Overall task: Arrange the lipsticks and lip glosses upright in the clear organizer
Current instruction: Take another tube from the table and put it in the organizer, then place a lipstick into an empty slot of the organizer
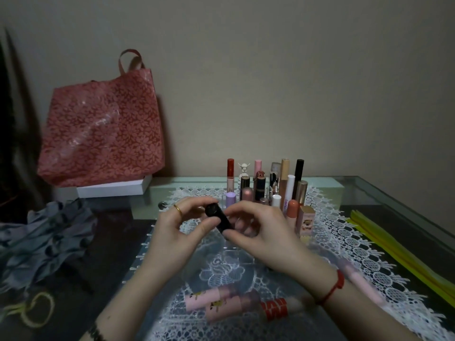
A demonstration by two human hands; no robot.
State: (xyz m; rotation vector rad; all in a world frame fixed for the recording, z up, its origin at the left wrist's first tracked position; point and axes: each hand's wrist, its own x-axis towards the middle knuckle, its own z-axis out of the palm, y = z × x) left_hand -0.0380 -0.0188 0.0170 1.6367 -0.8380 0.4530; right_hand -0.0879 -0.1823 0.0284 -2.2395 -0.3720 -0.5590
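Lipstick (219,217) pinched between left hand (177,232), right hand (266,232)

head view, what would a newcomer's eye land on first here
First, the black cylindrical lipstick tube pinched between the left hand and right hand at the centre, over the white lace mat. Behind it, a cluster of upright lipsticks and glosses stands at the far end of the clear acrylic organizer, and a large red floral-patterned bag stands at the back left.

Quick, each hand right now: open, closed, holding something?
Left hand: pinches the upper end of the black lipstick tube.
Right hand: grips the same tube's lower end.
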